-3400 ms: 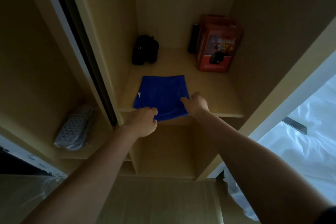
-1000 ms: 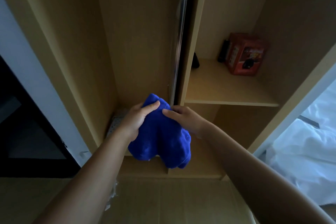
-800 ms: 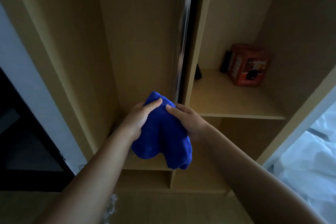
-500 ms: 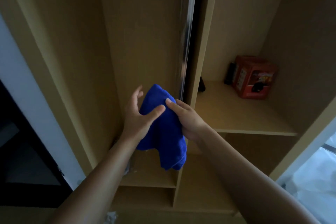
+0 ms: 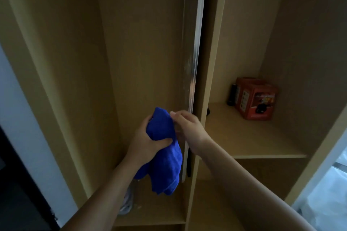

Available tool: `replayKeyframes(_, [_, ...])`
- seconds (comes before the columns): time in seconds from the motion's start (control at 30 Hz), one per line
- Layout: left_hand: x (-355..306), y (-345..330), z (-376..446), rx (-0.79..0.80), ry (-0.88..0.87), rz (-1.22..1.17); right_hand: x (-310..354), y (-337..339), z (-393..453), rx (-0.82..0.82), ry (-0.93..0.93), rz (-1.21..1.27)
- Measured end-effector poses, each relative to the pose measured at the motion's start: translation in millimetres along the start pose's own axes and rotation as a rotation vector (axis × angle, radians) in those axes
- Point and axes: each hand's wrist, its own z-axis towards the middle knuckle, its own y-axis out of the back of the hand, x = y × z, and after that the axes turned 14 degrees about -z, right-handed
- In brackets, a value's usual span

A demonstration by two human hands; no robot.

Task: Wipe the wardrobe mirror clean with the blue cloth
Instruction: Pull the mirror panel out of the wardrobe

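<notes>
the cloth (image 5: pixel 165 148) hangs bunched in front of the wardrobe's left bay, just left of the door edge (image 5: pixel 195 62), a bright strip that may be the mirror's side; the mirror face itself is not in view. the left hand (image 5: pixel 148 140) grips the cloth's upper part, fingers and thumb curled round it, and the rest droops below. the right hand (image 5: pixel 187 127) is at the cloth's top right, fingers bent; whether it pinches the fabric i cannot tell. the cloth looks soft, light and limp, so it likely handles best wadded into the palm, with a flat pad pressed to the glass.
</notes>
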Motion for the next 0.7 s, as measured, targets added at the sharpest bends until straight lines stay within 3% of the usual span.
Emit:
replayKeyframes(0.13, [1.3,15.9,3.0,-0.005,-0.025,0.114,22.0,25.8,18.8,-0.592,0.228,-0.37])
replayKeyframes(0.2, [2.8,19.3,3.2,-0.005,-0.032,0.147,30.5,34.1,29.9,-0.707,0.241,-0.414])
replayKeyframes(0.47, [2.6,14.4,8.3,-0.039,-0.054,0.213,34.0,25.1,67.9,-0.657,0.181,-0.585])
replayKeyframes(0.7, [-9.0,0.4,16.0,-0.018,-0.066,0.184,24.8,17.9,78.6,-0.595,0.126,-0.54])
